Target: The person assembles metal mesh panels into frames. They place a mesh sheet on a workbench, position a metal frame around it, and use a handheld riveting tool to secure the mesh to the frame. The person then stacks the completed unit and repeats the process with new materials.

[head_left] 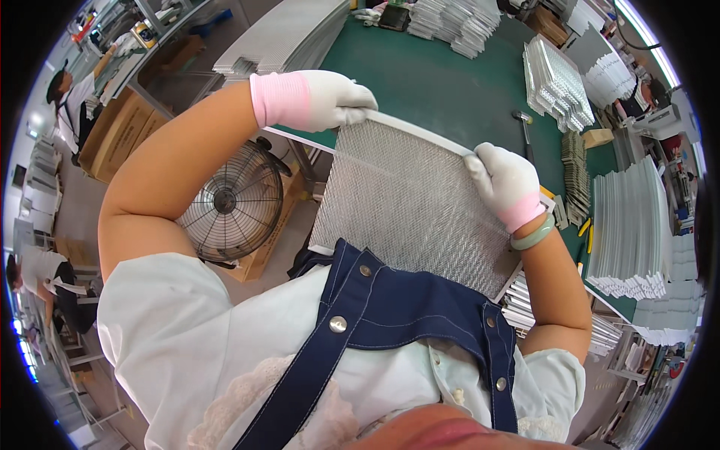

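Observation:
Both my hands wear white knitted gloves with pink cuffs. Between them is a square metal mesh filter panel (420, 195) with a pale frame strip along its far edge. My left hand (337, 99) is closed on the far left corner of that panel. My right hand (506, 180) grips the far right corner, thumb on the near face. The panel tilts toward my body, its near edge against my dark blue apron (405, 300). A green-topped table (427, 90) lies just beyond the far edge.
Stacked pale sheets (285, 37) stand at the table's far left, with more stacks (555, 82) (630, 225) to the right. A hammer (525, 135) lies past my right hand. Below my left arm is a floor fan (225, 199). Other people (71, 97) work at far left.

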A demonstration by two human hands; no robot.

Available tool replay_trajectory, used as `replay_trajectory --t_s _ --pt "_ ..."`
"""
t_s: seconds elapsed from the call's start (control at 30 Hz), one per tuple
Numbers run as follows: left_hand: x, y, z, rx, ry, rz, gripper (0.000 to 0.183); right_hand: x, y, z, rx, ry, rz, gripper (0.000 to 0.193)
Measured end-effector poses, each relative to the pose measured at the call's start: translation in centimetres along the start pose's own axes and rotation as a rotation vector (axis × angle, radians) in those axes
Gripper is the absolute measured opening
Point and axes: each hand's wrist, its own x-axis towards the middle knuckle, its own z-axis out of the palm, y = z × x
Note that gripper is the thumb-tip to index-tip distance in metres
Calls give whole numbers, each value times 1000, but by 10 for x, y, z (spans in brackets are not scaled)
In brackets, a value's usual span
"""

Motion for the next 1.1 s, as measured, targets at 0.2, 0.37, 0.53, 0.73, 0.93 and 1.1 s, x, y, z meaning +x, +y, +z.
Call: replay_trajectory --t_s 0.2,0.37,0.53,0.73,0.93,1.1 --pt "5 7 -4 -81 -189 -139 26 6 5 5 188 -109 72 35" --pt "3 1 1 -19 -115 -80 28 7 5 10 187 -72 72 36" --pt "4 0 -11 -40 -245 -112 31 19 10 2 252 -278 102 38" --pt "-1 -14 4 -104 -147 -155 39 17 2 17 21 67 -48 34" --pt "-7 -5 4 -135 -137 -117 46 13 9 27 259 -76 46 33" --pt "-16 -9 19 203 567 153 47 3 23 30 294 -112 136 34"
